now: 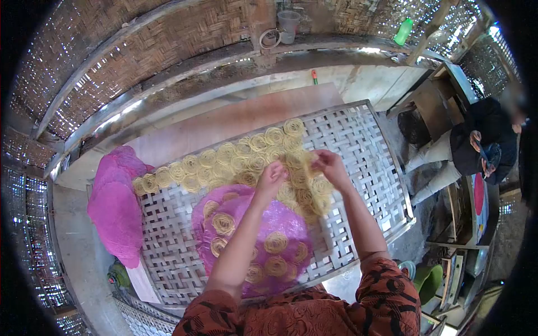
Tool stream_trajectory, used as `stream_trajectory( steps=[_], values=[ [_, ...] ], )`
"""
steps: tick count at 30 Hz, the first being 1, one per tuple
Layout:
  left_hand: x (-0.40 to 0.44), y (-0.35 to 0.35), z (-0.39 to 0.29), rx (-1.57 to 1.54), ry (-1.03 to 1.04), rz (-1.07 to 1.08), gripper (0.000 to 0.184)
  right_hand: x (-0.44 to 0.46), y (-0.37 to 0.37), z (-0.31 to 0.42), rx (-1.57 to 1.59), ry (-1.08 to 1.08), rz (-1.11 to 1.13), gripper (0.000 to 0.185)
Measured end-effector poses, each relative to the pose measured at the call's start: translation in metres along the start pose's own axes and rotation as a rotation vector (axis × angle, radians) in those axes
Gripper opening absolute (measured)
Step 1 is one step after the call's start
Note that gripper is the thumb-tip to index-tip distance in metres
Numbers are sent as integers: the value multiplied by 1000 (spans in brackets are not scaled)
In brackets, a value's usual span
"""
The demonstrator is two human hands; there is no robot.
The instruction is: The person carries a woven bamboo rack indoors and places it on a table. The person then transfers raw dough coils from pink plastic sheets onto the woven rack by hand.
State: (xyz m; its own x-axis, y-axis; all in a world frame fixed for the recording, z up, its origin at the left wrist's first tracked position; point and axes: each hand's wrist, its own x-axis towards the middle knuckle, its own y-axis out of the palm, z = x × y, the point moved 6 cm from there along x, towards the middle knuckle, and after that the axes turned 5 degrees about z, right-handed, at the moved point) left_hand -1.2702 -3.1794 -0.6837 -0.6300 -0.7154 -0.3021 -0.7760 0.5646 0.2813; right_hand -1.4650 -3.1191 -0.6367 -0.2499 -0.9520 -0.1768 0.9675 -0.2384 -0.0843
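Observation:
Round nests of thin yellow noodles (226,152) lie in close rows on a woven bamboo tray (350,134). My left hand (272,178) is over the rows with its fingers curled into a pinch; whatever is in them is too small to make out. Just right of it, my right hand (332,167) has bent fingers closed at the edge of a blurred noodle nest (309,163). Below my left hand, a pink plastic sheet (288,224) rests on the tray and carries several more nests, among them one noodle coil (276,242). My left forearm covers part of the sheet.
A crumpled pink sheet heap (116,196) lies at the tray's left end. Behind the tray runs a wooden board (235,120). On the right, a person in dark clothing (482,140) stands near wooden furniture (428,103). A green bottle (403,32) is by the woven wall.

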Motion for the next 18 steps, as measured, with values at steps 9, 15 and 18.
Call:
stream_trajectory(
  steps=[9,15,18],
  values=[
    [-99,-63,18,431,25,16,34,-4,-45,-95,-465,52,-83,38],
    [-175,-76,5,1143,36,118,30,-73,68,-8,-1624,-434,-99,62],
    [-201,-68,27,1355,78,128,36,-122,151,-56,-943,-454,656,45]
  ],
)
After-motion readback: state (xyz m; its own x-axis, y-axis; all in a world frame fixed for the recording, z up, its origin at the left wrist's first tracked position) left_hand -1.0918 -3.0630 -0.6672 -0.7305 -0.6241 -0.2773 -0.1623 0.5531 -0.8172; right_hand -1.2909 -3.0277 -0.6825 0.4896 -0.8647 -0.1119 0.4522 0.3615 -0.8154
